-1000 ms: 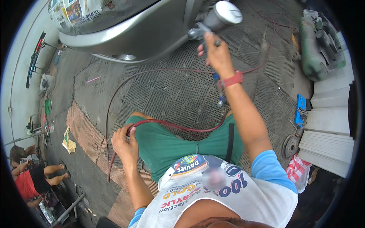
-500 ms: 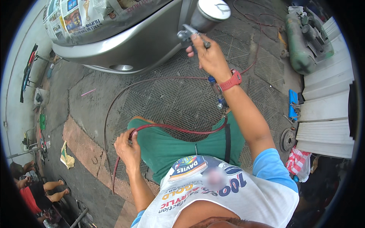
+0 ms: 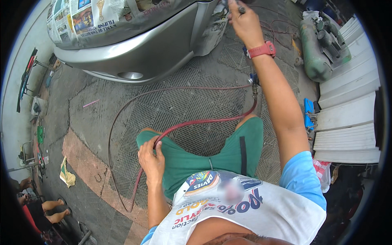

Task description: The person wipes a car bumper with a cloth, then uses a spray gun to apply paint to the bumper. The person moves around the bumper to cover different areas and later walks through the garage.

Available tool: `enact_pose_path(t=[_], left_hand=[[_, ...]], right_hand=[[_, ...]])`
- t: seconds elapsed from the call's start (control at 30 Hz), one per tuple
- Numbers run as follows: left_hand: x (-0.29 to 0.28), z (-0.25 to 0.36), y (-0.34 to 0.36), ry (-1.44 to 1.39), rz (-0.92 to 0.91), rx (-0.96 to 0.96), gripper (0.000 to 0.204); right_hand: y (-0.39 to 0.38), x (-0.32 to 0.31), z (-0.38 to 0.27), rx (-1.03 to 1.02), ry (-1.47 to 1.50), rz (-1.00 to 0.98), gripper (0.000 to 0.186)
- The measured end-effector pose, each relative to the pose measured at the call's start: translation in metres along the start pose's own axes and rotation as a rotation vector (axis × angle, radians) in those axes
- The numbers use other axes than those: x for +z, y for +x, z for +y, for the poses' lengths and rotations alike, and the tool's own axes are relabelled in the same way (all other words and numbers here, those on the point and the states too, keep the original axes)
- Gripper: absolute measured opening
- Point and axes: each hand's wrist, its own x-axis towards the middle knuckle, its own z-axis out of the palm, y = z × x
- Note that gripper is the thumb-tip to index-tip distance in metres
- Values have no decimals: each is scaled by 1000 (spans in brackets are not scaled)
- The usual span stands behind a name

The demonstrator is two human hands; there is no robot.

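Red hose (image 3: 196,121) passes through the left hand (image 3: 151,163), which is closed round it, thumb on one side and curled fingers on the other, in front of the left leg of the green shorts (image 3: 192,153). From that hand the hose climbs rightward to a blue and metal fitting (image 3: 254,80) just beside the right forearm, below the wrist with the red watch (image 3: 263,50); the other way it drops below the left hand and seems to bend into the thinner line that loops out to the left and back across beyond both hands. Farthest out is the right hand (image 3: 247,26), bent round a spray gun, of which little more than a dark knob (image 3: 241,10) shows by the thumb; the rest of the gun and some fingertips are cut off or hidden, so how firmly that hand grips cannot be told. Left of the right hand curves a silver bumper (image 3: 163,49) under printed paper (image 3: 122,16), both cropped above. To the right of the right hand lies a green tank (image 3: 318,57). Well left of the left hand is a yellowish cloth (image 3: 67,175); lower left, another person (image 3: 49,212) is partly lost in the dark rim.
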Motion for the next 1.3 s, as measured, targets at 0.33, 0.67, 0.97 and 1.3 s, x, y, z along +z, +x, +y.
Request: enact_pose_path(t=[0.33, 0.67, 0.97, 1.3], left_hand=[[4, -14, 3, 7, -97, 43, 18], [1, -58, 48, -28, -14, 81, 18], [20, -53, 80, -20, -197, 210, 17], [39, -24, 60, -19, -93, 92, 18]], right_hand=[[-19, 6, -60, 417, 263, -428, 61], [29, 2, -43, 439, 85, -125, 61], [-40, 13, -127, 426, 468, -556, 63], [45, -8, -30, 566, 438, -307, 55]])
